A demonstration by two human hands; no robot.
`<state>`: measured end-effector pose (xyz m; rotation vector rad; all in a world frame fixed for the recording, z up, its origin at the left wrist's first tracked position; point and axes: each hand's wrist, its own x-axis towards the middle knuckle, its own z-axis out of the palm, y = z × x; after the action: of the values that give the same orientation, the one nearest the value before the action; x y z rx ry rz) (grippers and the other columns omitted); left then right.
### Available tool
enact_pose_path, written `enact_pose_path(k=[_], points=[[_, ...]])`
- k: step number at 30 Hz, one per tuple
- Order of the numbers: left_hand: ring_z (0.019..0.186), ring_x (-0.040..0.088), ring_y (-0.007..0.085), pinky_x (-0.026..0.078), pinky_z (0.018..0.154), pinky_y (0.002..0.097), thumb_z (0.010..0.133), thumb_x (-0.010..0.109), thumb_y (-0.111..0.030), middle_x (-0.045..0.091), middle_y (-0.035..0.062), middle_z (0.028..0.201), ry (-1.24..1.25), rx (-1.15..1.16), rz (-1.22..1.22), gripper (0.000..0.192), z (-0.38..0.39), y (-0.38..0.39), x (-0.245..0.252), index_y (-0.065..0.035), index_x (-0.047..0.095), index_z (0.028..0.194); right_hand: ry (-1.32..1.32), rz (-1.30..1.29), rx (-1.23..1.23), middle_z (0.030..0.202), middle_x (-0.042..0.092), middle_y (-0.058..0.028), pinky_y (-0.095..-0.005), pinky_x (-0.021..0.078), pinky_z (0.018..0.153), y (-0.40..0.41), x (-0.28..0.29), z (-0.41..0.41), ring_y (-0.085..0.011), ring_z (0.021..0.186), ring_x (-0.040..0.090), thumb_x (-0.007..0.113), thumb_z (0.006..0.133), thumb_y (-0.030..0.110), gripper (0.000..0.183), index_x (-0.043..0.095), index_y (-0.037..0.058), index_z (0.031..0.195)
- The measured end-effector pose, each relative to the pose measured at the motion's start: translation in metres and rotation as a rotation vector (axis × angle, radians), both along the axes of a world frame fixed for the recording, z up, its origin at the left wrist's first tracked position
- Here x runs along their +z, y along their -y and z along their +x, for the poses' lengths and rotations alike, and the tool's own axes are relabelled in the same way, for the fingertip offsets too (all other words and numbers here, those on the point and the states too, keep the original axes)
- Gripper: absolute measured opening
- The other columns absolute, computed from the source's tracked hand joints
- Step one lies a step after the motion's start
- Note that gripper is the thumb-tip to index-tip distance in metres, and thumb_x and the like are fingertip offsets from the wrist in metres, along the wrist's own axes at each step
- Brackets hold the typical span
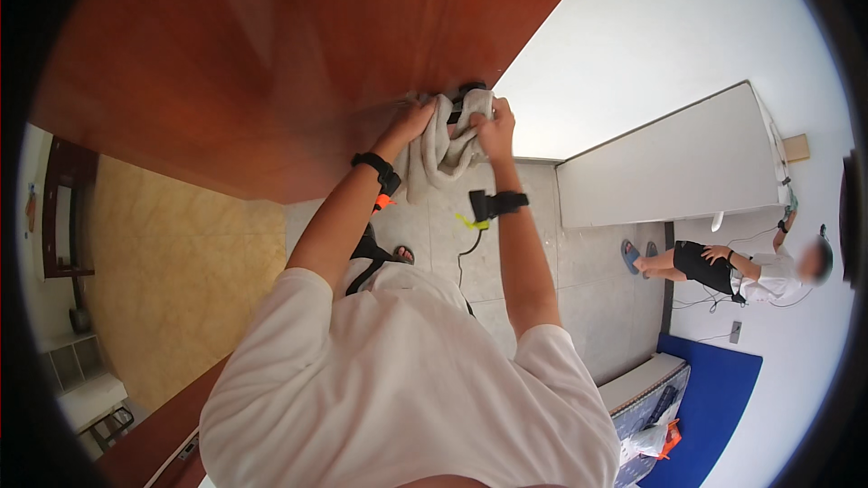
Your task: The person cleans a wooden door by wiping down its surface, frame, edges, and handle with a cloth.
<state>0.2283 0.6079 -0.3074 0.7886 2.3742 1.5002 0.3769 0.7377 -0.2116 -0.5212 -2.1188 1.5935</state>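
Note:
Both of my hands grip a light grey cloth [444, 149] that hangs in loose folds. My left hand [412, 123] pinches it on the left, close to a reddish-brown wooden door [325, 47]. On the right, my right hand [498, 127] has its fingers closed around another part of the same cloth. A black fitting [472, 88], perhaps a door handle, shows at the door's edge just above the cloth. The cloth hides part of it, so whether they touch is unclear.
White wall [576, 47] adjoins the door. A pale cabinet [664, 156] stands to the right, with a person [712, 268] beyond it, one hand at its top. Grey tiles [488, 251] lie below. A blue panel [719, 400] backs a bed-like surface holding bags.

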Motion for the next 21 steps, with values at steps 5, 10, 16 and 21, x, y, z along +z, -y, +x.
enact_pose_path(k=[5, 10, 16, 21], points=[[0.093, 0.062, 0.0484, 0.048, 0.087, 0.0527, 0.094, 0.037, -0.045, 0.064, 0.0328, 0.091, -0.155, 0.013, -0.302, 0.059, 0.078, -0.007, 0.091, 0.0034, 0.069, 0.09, -0.063, 0.778, -0.324, 0.09, 0.053, -0.0154, -0.0465, 0.0499, 0.068, 0.02, -0.01, 0.042, -0.0374, 0.084, 0.058, 0.062, 0.069, 0.009, 0.027, 0.058, 0.0028, 0.095], [0.095, 0.062, 0.0466, 0.047, 0.088, 0.0541, 0.093, 0.041, -0.044, 0.065, 0.0303, 0.093, -0.05, 0.01, -0.297, 0.054, 0.056, 0.017, 0.076, 0.0014, 0.07, 0.088, 0.154, 1.034, 0.009, 0.087, 0.062, -0.0143, -0.0472, 0.0534, 0.068, 0.038, 0.042, 0.018, -0.0385, 0.083, 0.063, 0.062, 0.066, 0.008, 0.019, 0.064, 0.0048, 0.084], [0.1, 0.059, 0.0467, 0.045, 0.089, 0.0517, 0.092, 0.044, -0.04, 0.064, 0.0289, 0.102, -0.179, -0.018, -0.261, 0.045, 0.072, 0.012, 0.113, -0.0009, 0.061, 0.109, 0.374, 0.853, 0.085, 0.086, 0.062, -0.0178, -0.0489, 0.0526, 0.073, 0.017, 0.047, 0.008, -0.0383, 0.082, 0.063, 0.058, 0.065, 0.011, 0.02, 0.064, 0.003, 0.082], [0.103, 0.057, 0.0442, 0.044, 0.088, 0.0509, 0.093, 0.049, -0.031, 0.061, 0.0273, 0.108, -0.354, 0.049, 0.112, 0.038, 0.078, 0.004, 0.086, 0.0014, 0.052, 0.112, -0.066, 0.886, -0.085, 0.082, 0.059, -0.022, -0.0501, 0.049, 0.069, 0.033, 0.011, 0.016, -0.0432, 0.079, 0.06, 0.057, 0.067, 0.008, 0.02, 0.059, -0.001, 0.084]])
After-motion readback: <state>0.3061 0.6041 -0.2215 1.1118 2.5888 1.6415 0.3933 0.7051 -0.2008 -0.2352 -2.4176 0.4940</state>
